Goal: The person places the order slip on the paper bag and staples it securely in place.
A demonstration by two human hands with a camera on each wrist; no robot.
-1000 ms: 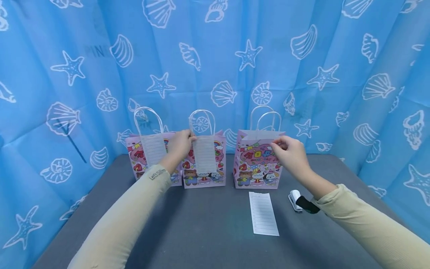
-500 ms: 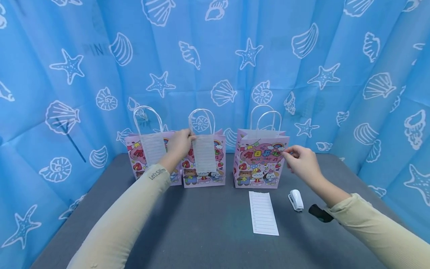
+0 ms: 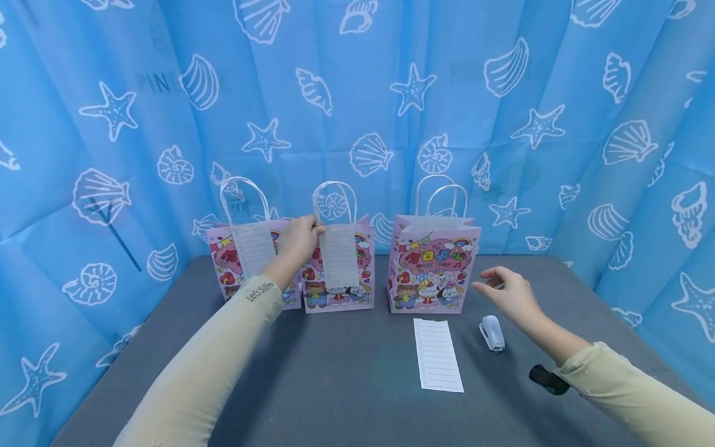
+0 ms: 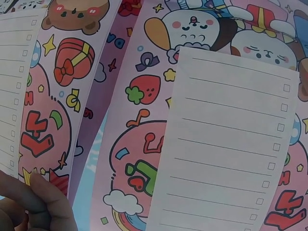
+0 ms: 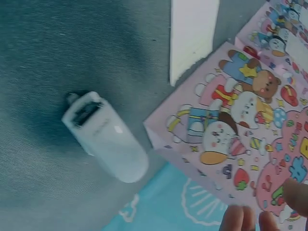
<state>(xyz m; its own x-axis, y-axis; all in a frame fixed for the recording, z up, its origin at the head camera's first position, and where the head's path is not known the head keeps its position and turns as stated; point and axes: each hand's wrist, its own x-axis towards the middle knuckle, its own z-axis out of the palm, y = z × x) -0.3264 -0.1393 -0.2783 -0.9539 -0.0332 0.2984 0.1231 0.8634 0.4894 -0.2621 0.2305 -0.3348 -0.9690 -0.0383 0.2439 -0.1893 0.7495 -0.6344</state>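
Head view, centre: left grip [image 3: 298, 239] pinches the likely flimsy list sheet [image 3: 340, 261] aptly by its corner; right grip [image 3: 512, 299] is slightly parted, empty.

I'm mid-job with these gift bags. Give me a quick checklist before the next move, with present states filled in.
1. Left sheet and middle sheet: ok, each covers part of its bag's front.
2. Right bag has its sheet: not ok, none on its front; the loose sheet lies before it.
3. Left hand grip: cannot tell; it is at the middle bag's top edge.
4. Right hand free: ok, nothing seen in it.
5. Stapler uncovered: ok, on the table.
6. Staples loaded: cannot tell.
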